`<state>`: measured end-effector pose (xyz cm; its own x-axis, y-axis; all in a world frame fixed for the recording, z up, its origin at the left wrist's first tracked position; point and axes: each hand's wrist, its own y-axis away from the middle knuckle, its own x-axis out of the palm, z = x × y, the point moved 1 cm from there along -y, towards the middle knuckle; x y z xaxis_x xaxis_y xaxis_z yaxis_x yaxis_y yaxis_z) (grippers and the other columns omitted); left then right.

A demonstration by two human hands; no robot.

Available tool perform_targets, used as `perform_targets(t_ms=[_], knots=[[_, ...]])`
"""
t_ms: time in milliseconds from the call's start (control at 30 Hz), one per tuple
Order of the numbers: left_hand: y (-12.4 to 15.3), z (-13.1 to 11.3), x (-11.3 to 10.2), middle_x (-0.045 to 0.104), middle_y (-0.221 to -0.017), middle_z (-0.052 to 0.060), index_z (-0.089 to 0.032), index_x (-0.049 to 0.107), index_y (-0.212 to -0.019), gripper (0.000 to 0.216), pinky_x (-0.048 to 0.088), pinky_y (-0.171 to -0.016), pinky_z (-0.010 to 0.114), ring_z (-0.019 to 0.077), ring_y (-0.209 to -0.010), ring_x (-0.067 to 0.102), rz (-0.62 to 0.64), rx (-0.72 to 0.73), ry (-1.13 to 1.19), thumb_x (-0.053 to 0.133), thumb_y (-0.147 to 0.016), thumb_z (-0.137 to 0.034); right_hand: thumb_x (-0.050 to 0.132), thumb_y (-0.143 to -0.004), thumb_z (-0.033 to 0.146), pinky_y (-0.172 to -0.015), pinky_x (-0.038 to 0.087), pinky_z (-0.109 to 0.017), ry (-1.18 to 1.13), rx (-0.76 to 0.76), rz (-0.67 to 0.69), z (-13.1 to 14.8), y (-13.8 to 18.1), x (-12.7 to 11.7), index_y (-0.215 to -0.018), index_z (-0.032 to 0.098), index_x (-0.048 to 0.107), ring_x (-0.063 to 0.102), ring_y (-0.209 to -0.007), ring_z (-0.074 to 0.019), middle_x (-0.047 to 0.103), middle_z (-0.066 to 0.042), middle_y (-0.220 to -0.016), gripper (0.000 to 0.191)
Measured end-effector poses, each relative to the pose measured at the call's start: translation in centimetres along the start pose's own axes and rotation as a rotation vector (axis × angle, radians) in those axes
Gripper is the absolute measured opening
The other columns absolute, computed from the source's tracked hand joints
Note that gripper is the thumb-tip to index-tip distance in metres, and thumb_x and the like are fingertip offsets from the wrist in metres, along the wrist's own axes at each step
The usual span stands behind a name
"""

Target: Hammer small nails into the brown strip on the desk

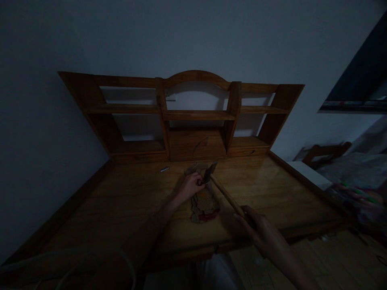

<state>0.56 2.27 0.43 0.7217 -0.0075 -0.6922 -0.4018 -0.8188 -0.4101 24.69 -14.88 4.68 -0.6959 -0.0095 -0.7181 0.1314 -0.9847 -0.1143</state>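
A hammer [225, 192] with a wooden handle and dark metal head lies slanted over the middle of a wooden desk [127, 201]. My right hand [256, 229] is closed round the end of the handle near the desk's front edge. My left hand [192, 185] is pinched shut right at the hammer's head, and what it pinches is too small and dark to make out. Under both lies a crumpled brownish rag [204, 207] with a red edge.
A wooden hutch [196, 117] with open shelves stands at the desk's back against a pale wall. A small silvery object [164, 169] lies left of the rag. A chair [325, 151] and cluttered things stand to the right. The room is dim.
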Motion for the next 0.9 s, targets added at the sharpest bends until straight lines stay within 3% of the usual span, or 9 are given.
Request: perform_targets(t_ms=[233,533,667,900], knots=[[0.0,0.7,0.5,0.054,-0.071,-0.001,-0.017,0.064,-0.072,0.005,0.036,-0.057,0.02,0.0102,-0.064,0.051,0.01,0.003,0.015,0.064,-0.075,-0.021,0.043,-0.093,0.04,-0.064,0.051,-0.027,-0.065,-0.014,-0.014,0.8,-0.2,-0.7,-0.112,0.021,0.058,0.07,-0.08,-0.024,0.072,-0.007,-0.085,0.031],[0.1,0.4,0.4,0.054,-0.069,-0.002,-0.016,0.059,-0.065,0.011,0.035,-0.056,0.021,0.0099,-0.062,0.051,-0.005,-0.02,-0.049,0.065,-0.073,-0.02,0.046,-0.092,0.036,-0.07,0.052,-0.028,-0.002,-0.03,-0.002,0.9,-0.3,-0.7,-0.118,0.021,0.057,0.069,-0.093,-0.0249,0.073,-0.008,-0.097,0.032],[0.1,0.8,0.6,0.055,-0.072,-0.002,-0.017,0.064,-0.073,0.003,0.037,-0.058,0.02,0.01,-0.064,0.052,-0.011,-0.013,-0.004,0.064,-0.074,-0.02,0.046,-0.093,0.036,-0.068,0.052,-0.027,-0.034,-0.033,-0.025,1.0,-0.2,-0.7,-0.121,0.022,0.056,0.07,-0.089,-0.0236,0.073,-0.007,-0.098,0.033],[0.0,1.1,0.8,0.053,-0.07,-0.002,-0.017,0.062,-0.069,0.006,0.036,-0.057,0.02,0.0097,-0.064,0.051,-0.011,0.01,0.023,0.064,-0.074,-0.018,0.046,-0.093,0.037,-0.066,0.052,-0.027,-0.002,-0.044,-0.018,0.6,-0.3,-0.3,-0.115,0.022,0.059,0.07,-0.087,-0.0244,0.073,-0.008,-0.095,0.03]])
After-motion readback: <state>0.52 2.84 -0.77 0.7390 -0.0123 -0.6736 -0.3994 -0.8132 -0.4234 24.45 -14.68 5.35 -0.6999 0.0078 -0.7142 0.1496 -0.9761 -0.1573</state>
